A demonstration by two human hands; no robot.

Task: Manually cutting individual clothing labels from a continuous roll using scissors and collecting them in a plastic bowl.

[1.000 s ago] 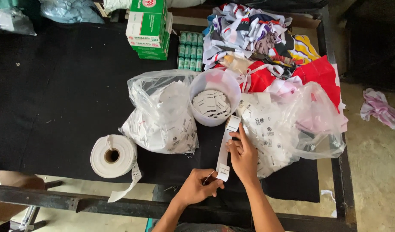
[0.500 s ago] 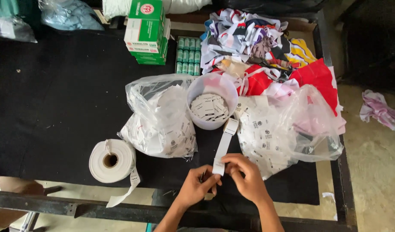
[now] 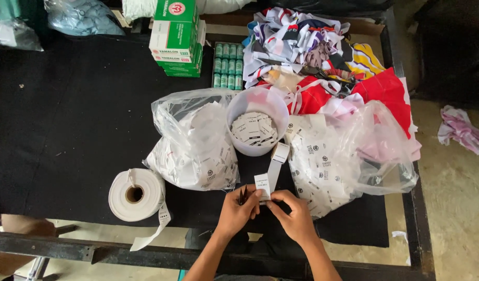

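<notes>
A white strip of printed labels (image 3: 273, 169) runs from the table's near edge up toward a white tub (image 3: 256, 148) filled with cut labels. My left hand (image 3: 238, 211) pinches the strip's lower end and also holds small dark scissors (image 3: 243, 194). My right hand (image 3: 294, 214) grips the same end from the right, fingertips meeting those of the left hand. Both hands sit over the black tabletop (image 3: 67, 119) near its front edge.
Two clear plastic bags of white labels (image 3: 195, 143) (image 3: 343, 156) flank the tub. A white tape roll (image 3: 135, 193) lies at the left front. Green boxes (image 3: 177, 36), small green spools (image 3: 228, 65) and a heap of coloured fabric (image 3: 322, 57) fill the back.
My right hand slid down the label strip from its middle to the lower end, meeting my left hand there. The strip now hangs straighter toward the tub.
</notes>
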